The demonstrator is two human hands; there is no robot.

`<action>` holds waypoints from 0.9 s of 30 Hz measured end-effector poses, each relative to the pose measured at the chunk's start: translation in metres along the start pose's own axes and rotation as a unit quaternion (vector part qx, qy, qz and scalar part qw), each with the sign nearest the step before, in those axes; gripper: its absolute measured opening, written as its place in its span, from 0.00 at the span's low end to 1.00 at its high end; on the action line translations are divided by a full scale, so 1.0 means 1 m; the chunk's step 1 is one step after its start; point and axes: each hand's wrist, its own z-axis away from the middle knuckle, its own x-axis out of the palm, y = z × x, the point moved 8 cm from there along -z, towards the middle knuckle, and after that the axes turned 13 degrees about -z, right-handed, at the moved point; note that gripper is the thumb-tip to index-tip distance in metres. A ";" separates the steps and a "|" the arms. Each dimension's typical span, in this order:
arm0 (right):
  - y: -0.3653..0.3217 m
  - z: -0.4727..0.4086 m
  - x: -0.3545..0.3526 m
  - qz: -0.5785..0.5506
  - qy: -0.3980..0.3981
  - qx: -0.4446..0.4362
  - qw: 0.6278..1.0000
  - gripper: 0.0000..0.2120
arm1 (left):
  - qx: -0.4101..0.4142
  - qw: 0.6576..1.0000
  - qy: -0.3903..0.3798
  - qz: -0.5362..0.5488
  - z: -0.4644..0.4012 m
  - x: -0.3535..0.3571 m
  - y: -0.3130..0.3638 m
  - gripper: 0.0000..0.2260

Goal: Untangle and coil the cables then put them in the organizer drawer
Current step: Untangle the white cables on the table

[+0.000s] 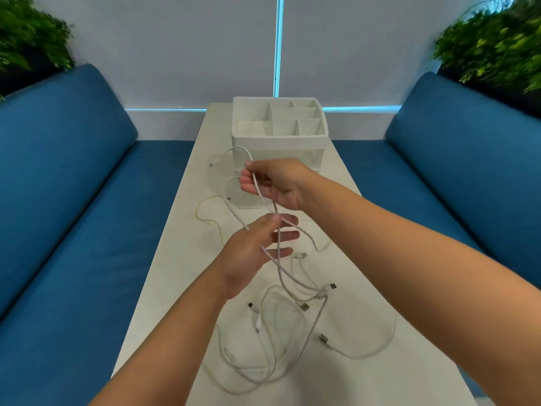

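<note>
Both hands share the grip on one white cable lifted over the long white bench: the right hand has fingers curled round its upper stretch, the left hand pinches it lower between thumb and forefinger, other fingers spread. Ahead stands the white organizer, compartments bare, while the tangled cables lie loose near the bench's front edge. To do this well, I judge, draw the held strand slowly free of the heap before winding even loops; no brand or writing is readable.
</note>
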 end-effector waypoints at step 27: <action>0.082 0.012 -0.110 0.656 -0.096 -0.109 0.741 0.11 | -0.007 0.987 0.118 0.109 -0.005 -0.074 0.011 0.15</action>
